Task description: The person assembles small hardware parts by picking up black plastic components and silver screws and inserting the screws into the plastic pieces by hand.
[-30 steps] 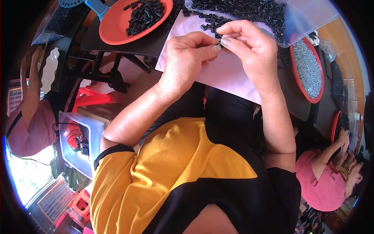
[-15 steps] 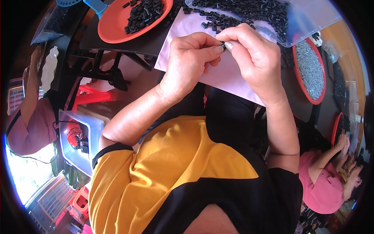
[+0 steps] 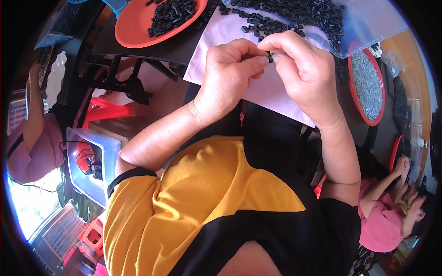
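Both hands meet above a pale pink cloth (image 3: 271, 102) at the table's near edge. My left hand (image 3: 228, 76) pinches a small black plastic part (image 3: 270, 57) between thumb and forefinger. From the other side, my right hand (image 3: 304, 73) closes thumb and fingertips on the same part. Fingers cover most of it, so its exact shape is hidden. Just beyond the fingertips, loose black plastic pieces (image 3: 271, 24) lie on the cloth, spilling from a heap in a clear plastic bin (image 3: 368, 32).
An orange-red plate (image 3: 131, 34) with more black pieces stands at the far left. To the right is a red-rimmed basket (image 3: 381, 92) of shiny metal pins. A translucent tub (image 3: 110, 156) sits lower left. People work at left (image 3: 37, 147) and right (image 3: 382, 216).
Both hands have shifted slightly right and nearer to me in the picture, still pinching the small black part. The surroundings have moved a little with the view.
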A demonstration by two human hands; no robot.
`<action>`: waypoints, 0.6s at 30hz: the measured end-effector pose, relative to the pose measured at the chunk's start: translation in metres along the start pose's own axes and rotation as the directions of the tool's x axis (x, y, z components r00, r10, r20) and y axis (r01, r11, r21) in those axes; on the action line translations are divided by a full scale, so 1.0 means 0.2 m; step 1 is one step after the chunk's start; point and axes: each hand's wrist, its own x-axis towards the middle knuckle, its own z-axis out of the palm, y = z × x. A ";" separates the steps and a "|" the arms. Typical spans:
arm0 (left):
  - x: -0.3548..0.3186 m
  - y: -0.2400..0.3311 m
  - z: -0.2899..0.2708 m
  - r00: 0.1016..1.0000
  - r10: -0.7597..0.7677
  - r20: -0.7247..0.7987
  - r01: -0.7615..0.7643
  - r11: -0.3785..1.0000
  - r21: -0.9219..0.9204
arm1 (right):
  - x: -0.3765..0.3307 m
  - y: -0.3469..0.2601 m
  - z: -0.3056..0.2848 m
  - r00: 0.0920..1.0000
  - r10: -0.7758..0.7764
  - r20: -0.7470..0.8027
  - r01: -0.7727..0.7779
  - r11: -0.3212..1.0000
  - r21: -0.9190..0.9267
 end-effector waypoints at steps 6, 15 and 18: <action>0.00 0.00 0.00 1.000 0.021 0.012 -0.021 0.999 0.026 | -0.02 0.02 0.01 0.996 0.025 -0.089 -0.014 0.992 0.124; -0.01 0.02 0.02 0.999 0.037 0.005 -0.037 0.995 0.094 | -0.05 0.00 0.05 0.988 0.069 -0.138 -0.059 0.995 0.076; -0.01 0.03 0.02 1.000 0.010 -0.004 -0.010 0.998 0.062 | -0.04 -0.01 0.06 0.983 0.109 -0.146 -0.100 0.993 0.069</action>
